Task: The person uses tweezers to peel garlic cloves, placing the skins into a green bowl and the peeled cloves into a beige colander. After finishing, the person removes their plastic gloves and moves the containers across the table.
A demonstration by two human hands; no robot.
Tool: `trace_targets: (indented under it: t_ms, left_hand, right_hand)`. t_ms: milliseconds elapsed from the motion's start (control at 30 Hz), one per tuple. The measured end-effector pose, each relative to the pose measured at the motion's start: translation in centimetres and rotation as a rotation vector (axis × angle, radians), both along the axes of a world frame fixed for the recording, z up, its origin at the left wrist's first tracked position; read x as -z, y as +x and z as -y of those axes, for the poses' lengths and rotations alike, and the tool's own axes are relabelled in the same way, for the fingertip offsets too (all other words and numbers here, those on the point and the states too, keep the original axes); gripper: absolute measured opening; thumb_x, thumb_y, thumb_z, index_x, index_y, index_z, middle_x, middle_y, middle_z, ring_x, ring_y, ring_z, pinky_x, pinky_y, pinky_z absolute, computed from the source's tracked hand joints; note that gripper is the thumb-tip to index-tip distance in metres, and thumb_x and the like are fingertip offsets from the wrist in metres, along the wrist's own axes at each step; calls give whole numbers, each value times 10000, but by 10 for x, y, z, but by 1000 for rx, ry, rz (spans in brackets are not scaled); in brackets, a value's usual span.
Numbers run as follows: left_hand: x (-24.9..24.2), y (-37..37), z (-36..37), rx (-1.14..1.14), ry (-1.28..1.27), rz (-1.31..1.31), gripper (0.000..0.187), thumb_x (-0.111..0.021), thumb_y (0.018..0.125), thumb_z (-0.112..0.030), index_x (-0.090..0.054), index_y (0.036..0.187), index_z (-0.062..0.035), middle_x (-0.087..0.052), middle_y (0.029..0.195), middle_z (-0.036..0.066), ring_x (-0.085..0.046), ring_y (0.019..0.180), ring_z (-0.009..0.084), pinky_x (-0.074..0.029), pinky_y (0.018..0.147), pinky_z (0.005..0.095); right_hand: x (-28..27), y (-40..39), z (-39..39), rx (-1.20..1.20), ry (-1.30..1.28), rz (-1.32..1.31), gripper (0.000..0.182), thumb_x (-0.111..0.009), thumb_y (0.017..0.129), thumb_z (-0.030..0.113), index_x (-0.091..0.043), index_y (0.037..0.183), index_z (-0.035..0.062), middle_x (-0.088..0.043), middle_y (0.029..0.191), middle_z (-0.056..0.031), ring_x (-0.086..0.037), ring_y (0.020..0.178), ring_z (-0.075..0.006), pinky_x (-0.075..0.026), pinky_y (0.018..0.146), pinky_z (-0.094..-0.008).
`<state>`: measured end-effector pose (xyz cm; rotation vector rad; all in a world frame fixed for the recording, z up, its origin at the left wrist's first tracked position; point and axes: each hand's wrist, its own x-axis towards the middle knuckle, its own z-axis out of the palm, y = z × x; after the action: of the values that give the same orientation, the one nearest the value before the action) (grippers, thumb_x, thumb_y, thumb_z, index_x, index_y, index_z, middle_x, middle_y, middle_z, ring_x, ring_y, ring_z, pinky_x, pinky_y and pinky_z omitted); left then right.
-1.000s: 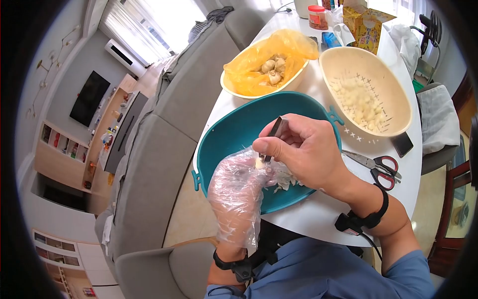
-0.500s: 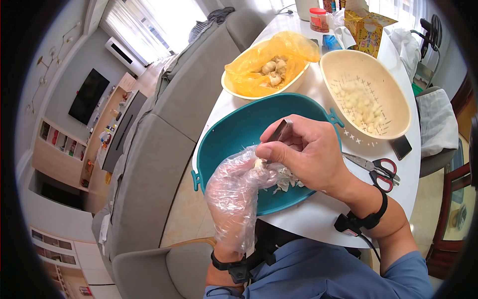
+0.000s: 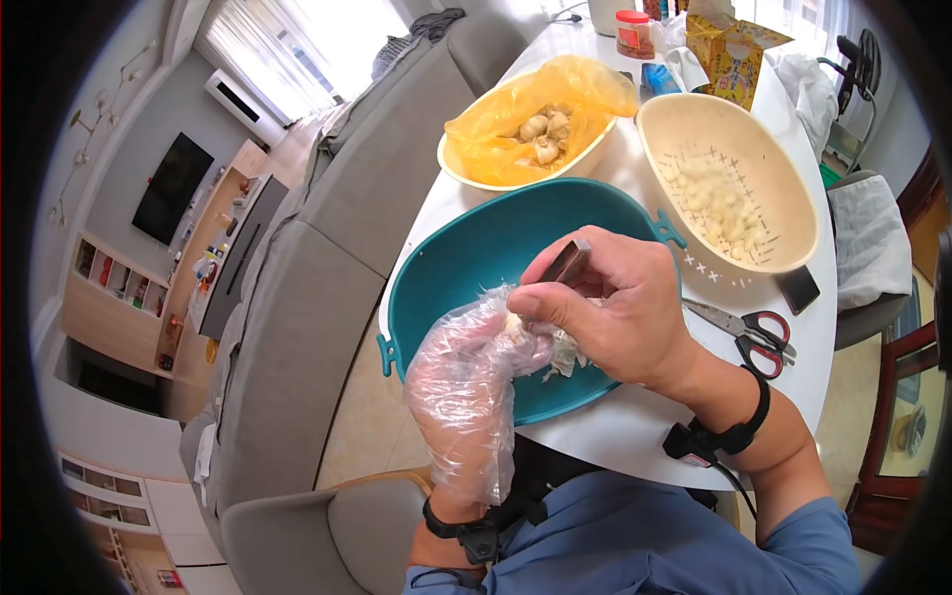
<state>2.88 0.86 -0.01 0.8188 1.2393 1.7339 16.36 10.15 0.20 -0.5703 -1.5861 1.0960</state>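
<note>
My left hand (image 3: 466,357), in a clear plastic glove, is closed on a garlic clove (image 3: 513,322), mostly hidden by my fingers. My bare right hand (image 3: 615,307) grips a knife by its dark wooden handle (image 3: 569,260); the blade is hidden behind my fingers. Both hands meet above a teal basin (image 3: 446,248). Garlic skins (image 3: 565,357) lie in the basin under my right hand. Beyond it, garlic bulbs (image 3: 543,137) sit in a yellow plastic bag (image 3: 486,129) inside a cream basin (image 3: 458,177). Peeled cloves (image 3: 719,203) rest in a cream colander (image 3: 783,188) to the right.
Scissors (image 3: 749,335) with red and black handles lie right of my right wrist, near a dark phone (image 3: 797,291). A red-lidded jar (image 3: 634,35) and a yellow box (image 3: 727,59) stand at the table's far end. A grey chair (image 3: 297,535) is at the lower left.
My right hand has tilted slightly, so the knife handle shows more and the clove is more covered. The view has shifted a little; both hands stay together over the basin.
</note>
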Motion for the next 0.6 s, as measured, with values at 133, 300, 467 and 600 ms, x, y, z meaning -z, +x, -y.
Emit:
trace_targets:
  t_ms: [133, 300, 467, 600]
  left_hand:
    - [-3, 4, 0, -22, 4, 9, 249, -702, 934, 81, -662, 1180, 91, -729, 1140, 210, -750, 928, 253, -646, 824, 354]
    - [-5, 7, -1, 28, -24, -9, 329, -717, 963, 16, -656, 1277, 89, -732, 1111, 165, -734, 905, 205, -619, 815, 319]
    - [-11, 4, 2, 118, -47, -45, 352, -724, 973, -18, -656, 1303, 85, -726, 1087, 139, -714, 892, 187, -593, 830, 306]
    - [-20, 2, 0, 156, -100, -59, 340, -755, 963, -58, -672, 1260, 84, -725, 1090, 135, -716, 896, 189, -594, 826, 312]
  right_hand:
    - [-2, 1, 0, 28, 65, 20, 224, -879, 866, 163, -730, 882, -3, -750, 747, -92, -721, 638, -106, -552, 593, -244]
    - [0, 2, -3, 57, 206, 53, 216, -873, 874, 161, -731, 893, 0, -742, 751, -83, -729, 658, -112, -557, 602, -249]
    - [6, -1, -5, 39, 67, -40, 223, -867, 879, 161, -726, 910, -8, -751, 773, -86, -739, 674, -121, -567, 622, -254]
    - [8, -3, -4, 33, 12, -83, 220, -865, 880, 160, -727, 918, -6, -757, 788, -94, -749, 683, -130, -572, 628, -257]
